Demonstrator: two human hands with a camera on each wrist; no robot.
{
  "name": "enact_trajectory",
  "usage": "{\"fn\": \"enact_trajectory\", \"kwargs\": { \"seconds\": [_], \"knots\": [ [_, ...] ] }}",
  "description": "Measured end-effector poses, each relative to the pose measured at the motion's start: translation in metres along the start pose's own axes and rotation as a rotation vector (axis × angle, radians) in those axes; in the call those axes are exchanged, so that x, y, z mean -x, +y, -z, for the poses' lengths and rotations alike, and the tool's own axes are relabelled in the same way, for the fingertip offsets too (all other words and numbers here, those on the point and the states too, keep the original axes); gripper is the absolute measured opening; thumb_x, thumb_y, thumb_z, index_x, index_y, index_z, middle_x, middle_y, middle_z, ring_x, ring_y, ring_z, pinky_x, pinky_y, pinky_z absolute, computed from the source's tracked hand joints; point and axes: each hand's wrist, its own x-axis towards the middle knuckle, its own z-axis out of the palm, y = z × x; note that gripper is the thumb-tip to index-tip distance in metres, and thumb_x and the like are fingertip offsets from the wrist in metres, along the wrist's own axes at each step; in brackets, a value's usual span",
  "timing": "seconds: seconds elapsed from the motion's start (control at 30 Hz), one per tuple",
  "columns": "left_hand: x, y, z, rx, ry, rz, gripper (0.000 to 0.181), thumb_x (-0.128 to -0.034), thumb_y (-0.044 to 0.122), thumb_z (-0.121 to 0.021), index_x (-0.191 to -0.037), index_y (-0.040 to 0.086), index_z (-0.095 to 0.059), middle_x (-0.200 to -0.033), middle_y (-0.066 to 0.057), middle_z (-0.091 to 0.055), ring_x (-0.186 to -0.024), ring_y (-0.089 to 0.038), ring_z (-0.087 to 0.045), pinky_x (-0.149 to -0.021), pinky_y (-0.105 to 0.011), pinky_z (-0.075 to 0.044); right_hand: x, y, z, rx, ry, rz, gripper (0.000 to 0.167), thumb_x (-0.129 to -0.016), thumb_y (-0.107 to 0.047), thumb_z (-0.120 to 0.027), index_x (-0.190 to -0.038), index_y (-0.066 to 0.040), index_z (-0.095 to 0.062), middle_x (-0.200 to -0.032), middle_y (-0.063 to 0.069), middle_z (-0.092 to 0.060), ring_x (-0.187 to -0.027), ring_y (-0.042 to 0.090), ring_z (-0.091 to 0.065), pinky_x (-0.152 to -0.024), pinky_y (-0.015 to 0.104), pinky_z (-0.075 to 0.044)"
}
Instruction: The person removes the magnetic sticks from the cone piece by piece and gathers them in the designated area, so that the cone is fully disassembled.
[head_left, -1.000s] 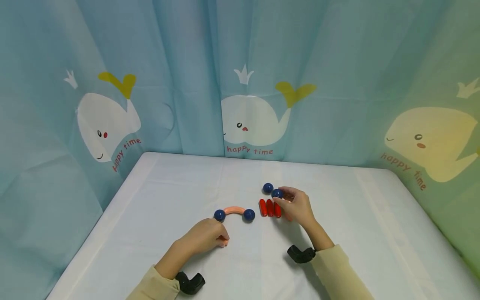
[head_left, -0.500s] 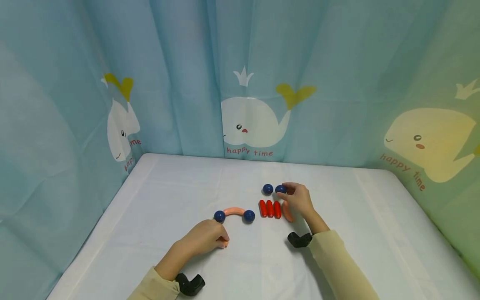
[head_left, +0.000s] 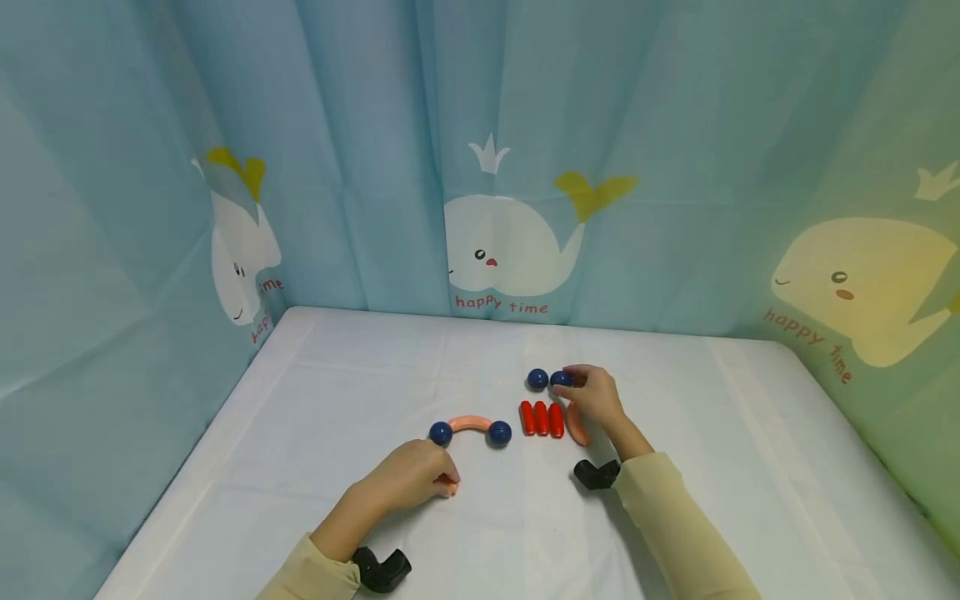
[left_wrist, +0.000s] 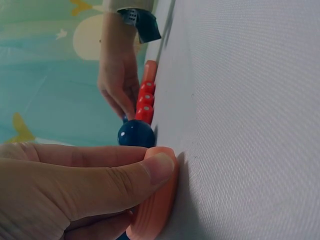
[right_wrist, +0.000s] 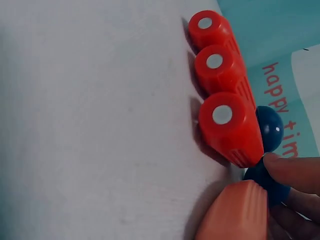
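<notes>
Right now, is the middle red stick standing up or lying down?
Lying down: the stick is stretched along the table, its white-dotted end facing sideways.

White table point(head_left: 375, 358) with blue balls point(head_left: 537, 379), red rods point(head_left: 542, 418) and curved orange pieces point(head_left: 577, 426) on top

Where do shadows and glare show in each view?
Head: a shadow on the table beside the right sleeve; left wrist: a glint on the blue ball, a shadow beside the orange piece; right wrist: shadows beside the red rods.
</notes>
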Motion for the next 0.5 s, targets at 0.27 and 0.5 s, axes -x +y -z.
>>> {"fn": "enact_trajectory", "kwargs": {
  "seconds": [0.27, 0.5],
  "knots": [
    [0.0005, -0.0006, -0.0028, 0.009, 0.013, 0.001, 0.011, -0.0766, 0.019, -0.074, -0.086, 0.014, -0.075, -0.081, 0.012, -0.067, -0.079, -0.003, -0.06, -0.073, -0.019, -0.047, -0.001, -0.0001, -0.0006, 0.044, -0.015, -0.006, 0.048, -0.081, -0.014, -0.07, -0.12, 0.009, -0.054, -0.114, 0.025, -0.056, -0.097, 0.034, -0.055, -0.085, 0.042, -0.047],
    [0.0002, -0.0002, -0.0026, 0.013, 0.015, -0.004, 0.01, -0.0769, 0.019, -0.074, -0.085, 0.013, -0.075, -0.08, 0.012, -0.067, -0.078, -0.002, -0.06, -0.072, -0.019, -0.047, -0.0009, 0.0, -0.0023, 0.056, -0.012, -0.029, 0.051, -0.08, -0.015, -0.071, -0.122, 0.008, -0.053, -0.115, 0.025, -0.056, -0.1, 0.034, -0.055, -0.085, 0.042, -0.047]
  ]
}}
